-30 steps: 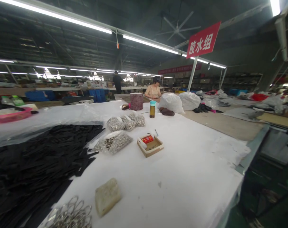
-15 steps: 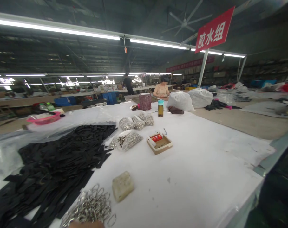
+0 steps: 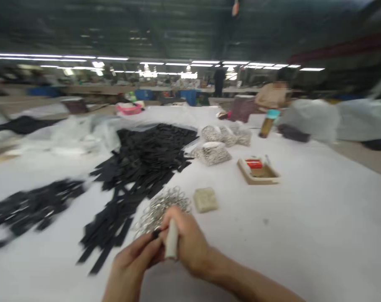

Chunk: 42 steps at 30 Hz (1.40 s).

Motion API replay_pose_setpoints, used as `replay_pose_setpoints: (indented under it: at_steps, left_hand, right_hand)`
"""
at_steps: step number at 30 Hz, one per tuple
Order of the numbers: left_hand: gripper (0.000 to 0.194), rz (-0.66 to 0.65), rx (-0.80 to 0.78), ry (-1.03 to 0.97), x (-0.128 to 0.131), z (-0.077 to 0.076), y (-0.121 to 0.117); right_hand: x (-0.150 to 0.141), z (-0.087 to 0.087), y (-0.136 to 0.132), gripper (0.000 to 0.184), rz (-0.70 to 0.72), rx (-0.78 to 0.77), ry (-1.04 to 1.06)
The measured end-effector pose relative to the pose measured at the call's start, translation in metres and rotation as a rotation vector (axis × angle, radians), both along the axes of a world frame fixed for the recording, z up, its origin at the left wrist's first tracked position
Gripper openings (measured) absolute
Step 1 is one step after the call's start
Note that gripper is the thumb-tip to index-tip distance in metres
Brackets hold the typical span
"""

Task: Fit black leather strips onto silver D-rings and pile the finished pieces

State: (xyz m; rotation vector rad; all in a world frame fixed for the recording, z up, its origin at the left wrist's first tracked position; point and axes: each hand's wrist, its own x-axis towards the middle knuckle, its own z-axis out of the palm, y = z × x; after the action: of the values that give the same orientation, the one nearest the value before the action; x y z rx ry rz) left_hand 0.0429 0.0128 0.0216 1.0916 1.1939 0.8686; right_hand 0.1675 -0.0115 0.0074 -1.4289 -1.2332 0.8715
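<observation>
Fingers (image 3: 178, 216) grip a handle (image 3: 172, 244) at the rings' (image 3: 159, 209) edge, tabletop (image 3: 304, 218) spreading right.

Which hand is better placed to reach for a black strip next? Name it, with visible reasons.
Probably the left hand: it is nearer the black strips and seems to pinch only a small dark piece. The right hand is farther off, closed around a pale handle-like object.
</observation>
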Motion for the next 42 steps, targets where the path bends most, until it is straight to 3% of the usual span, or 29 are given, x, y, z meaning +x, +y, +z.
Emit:
replay_pose_setpoints:
  at_steps: [4,12,27,42]
  left_hand:
    - [0.014,-0.095,-0.123,-0.183,0.003,0.001,0.002]
    - [0.009,-0.088,-0.134,-0.273,-0.002,-0.008,-0.003]
    - [0.01,-0.05,-0.143,-0.276,-0.002,-0.012,-0.002]
    - [0.009,-0.101,-0.128,-0.287,-0.006,-0.013,-0.002]
  right_hand:
    - [0.007,0.005,0.0,0.009,0.039,0.047,0.053]
    - [0.004,0.004,-0.005,0.011,0.066,0.075,-0.025]
    - [0.002,0.003,-0.006,0.012,0.073,0.076,-0.02]
    - [0.001,0.0,-0.005,0.013,0.08,0.056,0.002]
